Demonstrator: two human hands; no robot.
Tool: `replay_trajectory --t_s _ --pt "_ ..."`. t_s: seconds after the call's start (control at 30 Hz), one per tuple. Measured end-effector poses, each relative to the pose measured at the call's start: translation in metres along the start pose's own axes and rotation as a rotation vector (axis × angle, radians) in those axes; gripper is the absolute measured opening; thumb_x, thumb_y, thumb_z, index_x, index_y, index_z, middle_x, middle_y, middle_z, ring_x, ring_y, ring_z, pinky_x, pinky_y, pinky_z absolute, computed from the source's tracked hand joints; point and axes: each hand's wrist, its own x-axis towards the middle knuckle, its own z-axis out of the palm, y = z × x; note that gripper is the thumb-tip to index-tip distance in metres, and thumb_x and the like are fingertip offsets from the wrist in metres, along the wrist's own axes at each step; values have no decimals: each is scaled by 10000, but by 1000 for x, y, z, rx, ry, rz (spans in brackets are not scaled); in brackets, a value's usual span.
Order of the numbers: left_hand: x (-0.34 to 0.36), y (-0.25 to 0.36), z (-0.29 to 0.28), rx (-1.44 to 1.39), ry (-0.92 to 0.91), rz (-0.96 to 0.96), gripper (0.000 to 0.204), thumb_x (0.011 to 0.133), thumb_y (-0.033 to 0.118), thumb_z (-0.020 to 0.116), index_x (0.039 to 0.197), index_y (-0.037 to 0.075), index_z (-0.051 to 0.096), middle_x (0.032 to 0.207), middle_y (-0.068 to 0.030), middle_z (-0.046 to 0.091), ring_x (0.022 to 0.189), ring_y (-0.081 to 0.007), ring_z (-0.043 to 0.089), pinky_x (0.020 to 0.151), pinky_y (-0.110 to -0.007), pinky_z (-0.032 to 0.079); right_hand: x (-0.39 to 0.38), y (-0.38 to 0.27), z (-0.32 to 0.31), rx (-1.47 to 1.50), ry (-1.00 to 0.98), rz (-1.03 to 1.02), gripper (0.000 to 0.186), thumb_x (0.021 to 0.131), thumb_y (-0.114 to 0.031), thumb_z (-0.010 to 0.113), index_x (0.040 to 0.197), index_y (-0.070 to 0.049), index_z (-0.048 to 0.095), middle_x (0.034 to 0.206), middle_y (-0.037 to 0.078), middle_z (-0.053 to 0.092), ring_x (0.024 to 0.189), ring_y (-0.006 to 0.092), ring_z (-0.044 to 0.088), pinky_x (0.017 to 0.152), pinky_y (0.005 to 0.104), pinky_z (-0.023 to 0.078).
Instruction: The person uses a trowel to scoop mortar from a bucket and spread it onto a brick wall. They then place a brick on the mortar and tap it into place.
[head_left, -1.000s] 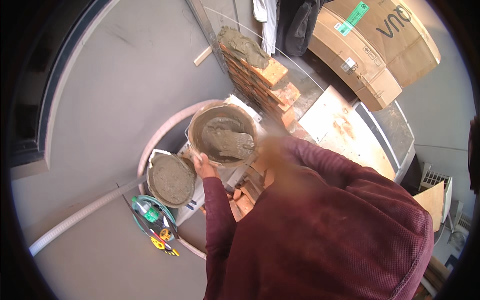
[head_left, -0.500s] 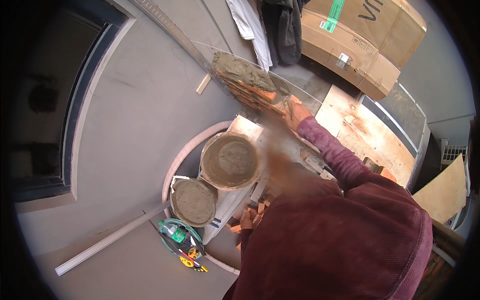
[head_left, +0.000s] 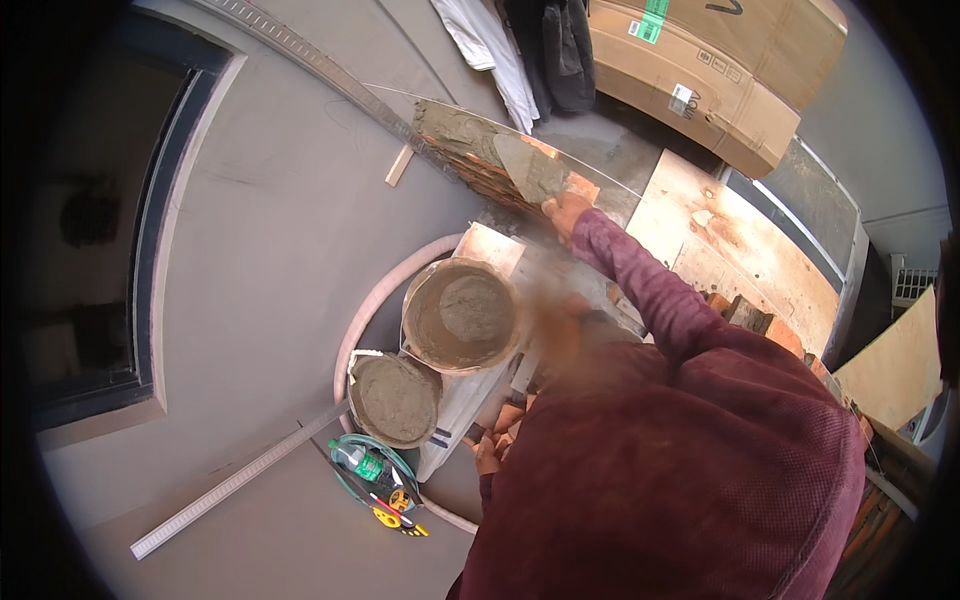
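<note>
My right hand [head_left: 566, 214] is closed around the handle of a trowel [head_left: 526, 168], whose pointed grey blade lies over the top of a low brick wall [head_left: 478, 172]. Wet mortar [head_left: 450, 122] coats the far part of that wall. Beside the blade, an orange brick [head_left: 582, 187] shows at the near end. A taut white string [head_left: 600, 172] runs along the wall. Lower down, my left hand [head_left: 487, 456] is among loose orange bricks [head_left: 508, 420], its fingers curled on one; my body hides part of them.
Two buckets of mortar, a larger bucket [head_left: 461, 315] and a smaller bucket [head_left: 396, 399], stand left of me, ringed by a pale hose [head_left: 370, 310]. A metal straightedge [head_left: 240, 482], green bottle [head_left: 355, 460], plywood sheet [head_left: 735, 235] and cardboard box [head_left: 700, 85] are around. Blurred brown shape at centre.
The trowel blade has come into clear view over the mortar, and my right hand has shifted slightly left. My left hand has moved a little down and left among the bricks.
</note>
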Motion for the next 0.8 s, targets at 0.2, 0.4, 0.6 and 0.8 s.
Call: replay_trajectory --t_s 0.2,0.4,0.6,0.8 --pt "-9 20 14 -11 -71 87 538 940 383 565 1343 45 454 1105 -66 594 913 -152 585 744 -339 550 -16 21 -5 89 -53 136 437 923 -339 465 1011 71 587 720 180 651 629 285 654 611 417 498" --pt "12 -13 -10 0 -56 103 541 940 384 567 1350 49 456 1105 -75 602 860 -162 604 759 -332 542 -20 53 27 -153 131 -209 390 913 -290 494 998 83 574 929 286 645 953 435 617 844 475 482" --pt "-1 -13 -20 11 9 79 537 937 380 574 1351 57 460 1107 -74 603 853 -165 613 761 -323 535 -4 7 25 -231 38 -55 436 896 -324 525 1003 91 606 1030 301 625 1008 419 607 869 459 478" --pt "0 -3 -35 5 54 106 534 934 375 582 1352 64 463 1110 -74 603 847 -168 621 763 -315 529 -20 24 -12 -50 16 -2 427 921 -348 477 979 52 615 806 215 665 804 346 666 790 440 490"
